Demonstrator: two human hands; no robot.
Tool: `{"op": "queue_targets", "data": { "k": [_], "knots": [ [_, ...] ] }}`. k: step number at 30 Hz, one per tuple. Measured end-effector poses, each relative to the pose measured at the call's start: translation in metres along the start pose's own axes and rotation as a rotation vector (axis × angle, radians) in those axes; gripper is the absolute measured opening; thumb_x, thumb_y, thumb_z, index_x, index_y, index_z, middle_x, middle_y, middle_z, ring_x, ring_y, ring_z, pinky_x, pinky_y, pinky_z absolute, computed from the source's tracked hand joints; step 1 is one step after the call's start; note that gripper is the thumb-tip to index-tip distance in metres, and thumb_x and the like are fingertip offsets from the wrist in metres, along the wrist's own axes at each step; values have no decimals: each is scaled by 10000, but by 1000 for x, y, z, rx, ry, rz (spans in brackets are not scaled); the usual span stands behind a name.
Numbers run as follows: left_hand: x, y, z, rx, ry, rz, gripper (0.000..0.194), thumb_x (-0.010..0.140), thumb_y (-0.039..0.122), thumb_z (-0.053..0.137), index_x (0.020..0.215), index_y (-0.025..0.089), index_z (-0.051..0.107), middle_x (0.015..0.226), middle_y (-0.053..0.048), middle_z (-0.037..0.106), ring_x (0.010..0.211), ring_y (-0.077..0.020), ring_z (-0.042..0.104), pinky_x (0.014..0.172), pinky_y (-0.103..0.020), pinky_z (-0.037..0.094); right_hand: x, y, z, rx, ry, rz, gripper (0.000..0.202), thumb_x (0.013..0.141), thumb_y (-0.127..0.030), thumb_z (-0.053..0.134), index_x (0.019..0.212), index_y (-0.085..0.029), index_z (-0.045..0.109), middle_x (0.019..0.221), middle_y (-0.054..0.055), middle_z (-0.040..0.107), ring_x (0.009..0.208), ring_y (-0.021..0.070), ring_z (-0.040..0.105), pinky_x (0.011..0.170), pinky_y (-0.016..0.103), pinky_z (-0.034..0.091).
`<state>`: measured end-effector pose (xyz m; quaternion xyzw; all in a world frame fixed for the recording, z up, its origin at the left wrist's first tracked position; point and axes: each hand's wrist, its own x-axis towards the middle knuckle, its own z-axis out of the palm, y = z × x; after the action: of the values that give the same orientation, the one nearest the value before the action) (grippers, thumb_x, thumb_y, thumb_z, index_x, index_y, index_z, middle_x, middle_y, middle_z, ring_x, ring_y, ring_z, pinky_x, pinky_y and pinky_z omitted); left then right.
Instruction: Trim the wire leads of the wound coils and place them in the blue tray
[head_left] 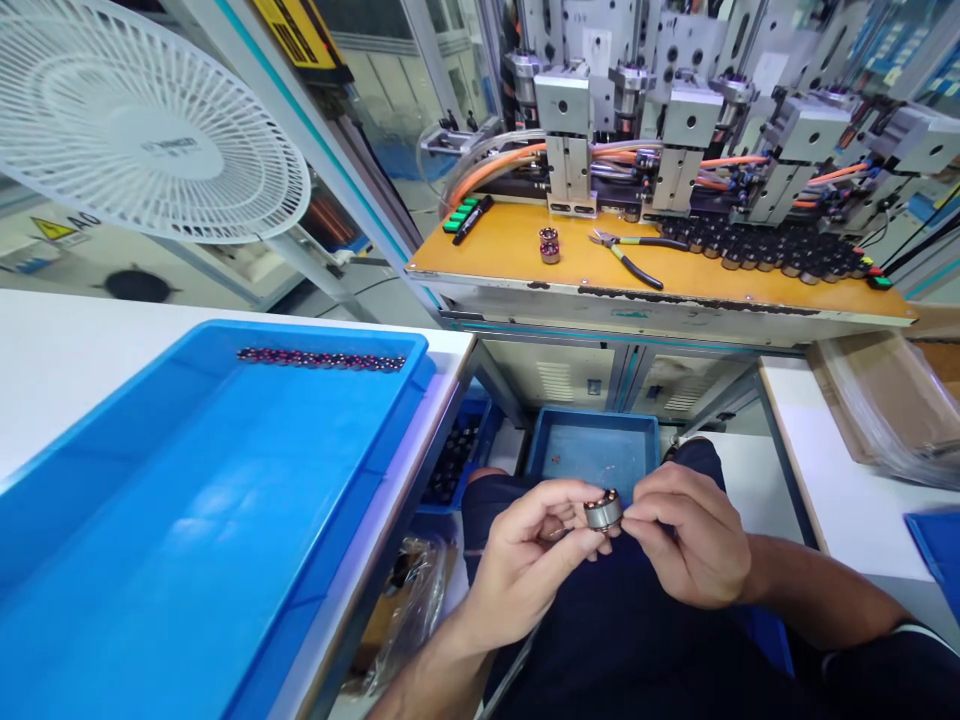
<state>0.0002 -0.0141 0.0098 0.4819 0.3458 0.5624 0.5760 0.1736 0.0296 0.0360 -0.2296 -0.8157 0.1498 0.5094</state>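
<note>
Beside the white table (pixel 75 370), the left hand (pixel 525 565) clamped a metal ring (pixel 603 514), presumably steadying it for the right hand (pixel 694 540), fingertips pinched together alongside.

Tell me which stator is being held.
The silver-sided stator in the left hand; the pair of stators sits untouched on the orange workbench.

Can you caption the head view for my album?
Left fingers hold a round silver-and-copper metal part, right fingers beside it.
</note>
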Motion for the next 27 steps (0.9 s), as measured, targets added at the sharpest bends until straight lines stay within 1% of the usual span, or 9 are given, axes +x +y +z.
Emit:
{"op": "queue_targets", "data": {
  "k": [3,6,9,14,16,18,21,23,27],
  "knots": [
    [2,-1,-1,-48,-2,73,219,820,141,697,1032,195,692,1002,-92,719,739,-154,712,632,-249,596,0,-1,0,-3,38,38,125,883,-72,540,853,-167,615,703,35,639,596,129,586,574,236,516],
    [3,-2,-3,-118,-54,180,177,783,153,745,947,213,715,1145,-87,683,919,-190,708,804,-308,596,1,-2,-1,-3,29,56,121,887,-80,533,855,-163,614,707,39,637,597,127,586,574,231,518],
    [3,-5,-3,-267,-120,215,165,739,224,802,865,214,696,1120,-45,699,1066,-230,681,938,-364,549,2,-2,-3,34,14,39,115,908,-99,526,839,-153,600,703,44,624,602,125,590,571,229,519],
    [4,-9,3,-501,-132,80,260,725,337,810,930,250,676,966,-13,750,1104,-236,670,984,-398,504,3,2,-4,18,9,-154,169,963,-143,487,825,-145,584,663,36,613,580,121,580,546,248,522],
    [8,-9,5,-482,-97,-29,331,744,432,774,984,218,693,988,-60,742,1052,-241,679,939,-373,512,1,6,-3,-54,33,-268,155,948,-126,513,812,-141,584,646,29,618,569,120,576,541,253,525],
    [13,-7,5,-403,-102,-178,465,755,547,718,993,148,712,948,-109,722,899,-218,684,817,-317,525,-2,9,-2,-119,39,-337,126,926,-108,553,807,-134,588,657,31,635,590,124,591,556,260,534],
    [17,-5,1,-299,-188,-330,519,759,595,688,903,97,715,725,-64,644,624,-126,572,600,-237,454,-5,14,-2,-157,41,-366,107,919,-105,571,816,-130,591,674,31,646,607,128,594,563,269,531],
    [17,-3,-2,-218,-217,-328,428,777,519,712,901,110,698,664,-18,588,570,-89,499,546,-204,395,-4,15,-3,-151,36,-361,133,933,-107,544,809,-130,587,655,32,630,583,127,574,539,269,512],
    [14,0,-3,-111,-176,-191,219,837,306,706,1005,169,681,608,43,529,533,-52,479,531,-163,383,0,14,-4,-85,10,-265,174,956,-97,497,806,-119,582,644,53,609,574,126,558,508,255,479]
  ]
}}
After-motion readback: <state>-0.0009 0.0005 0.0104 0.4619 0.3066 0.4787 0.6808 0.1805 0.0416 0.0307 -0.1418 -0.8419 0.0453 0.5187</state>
